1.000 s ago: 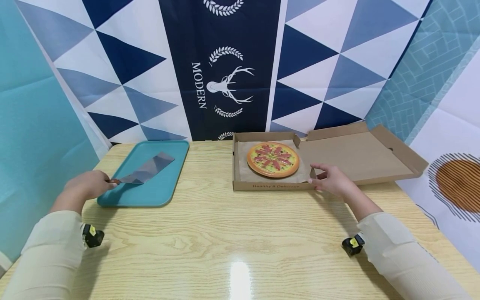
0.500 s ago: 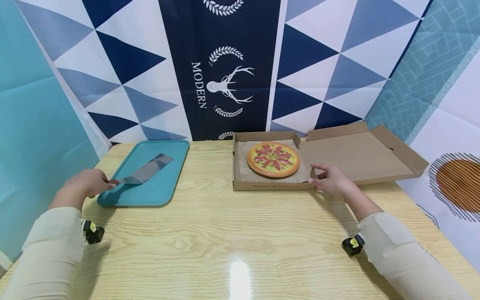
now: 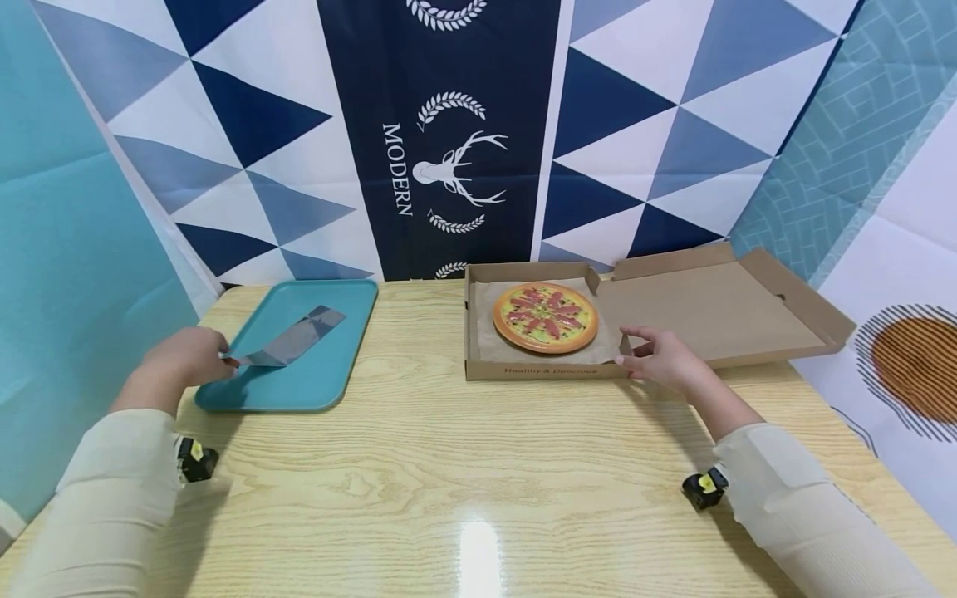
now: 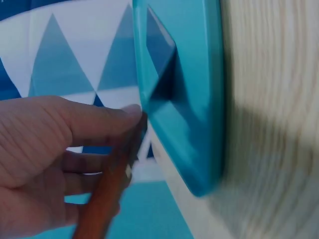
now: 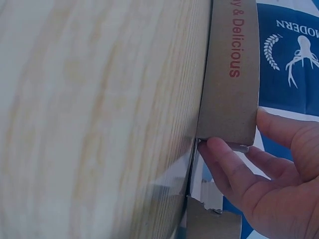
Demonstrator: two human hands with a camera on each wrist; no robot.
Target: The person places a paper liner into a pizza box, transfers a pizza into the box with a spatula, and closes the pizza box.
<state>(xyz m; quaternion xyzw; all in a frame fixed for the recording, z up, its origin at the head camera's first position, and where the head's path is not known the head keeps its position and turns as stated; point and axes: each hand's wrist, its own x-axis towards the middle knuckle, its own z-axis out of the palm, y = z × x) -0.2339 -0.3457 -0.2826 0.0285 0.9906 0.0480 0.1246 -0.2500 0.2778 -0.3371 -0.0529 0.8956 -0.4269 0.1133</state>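
My left hand (image 3: 185, 359) holds a wide metal spatula (image 3: 302, 336) near where its blade meets the brown wooden handle (image 4: 102, 201). The blade slants over a teal tray (image 3: 329, 390) on the left; in the left wrist view the thumb lies along the top of the handle. On the right, my right hand (image 3: 661, 359) grips the near right corner of a cardboard pizza box (image 3: 493, 371), thumb on one side and fingertips on the other. A round pizza (image 3: 544, 318) with red strips on top sits in the box on brown paper.
The box lid (image 3: 710, 311) lies folded open to the right, with its side flaps raised. A patterned cloth backdrop (image 3: 478, 166) stands right behind the tray and box. Bare wood-grain table (image 3: 404, 465) spans the middle and front.
My left hand has slid forward and right along the spatula handle, toward the blade. The blade first tilted slightly, then stayed put. The right hand, box and pizza have not moved.
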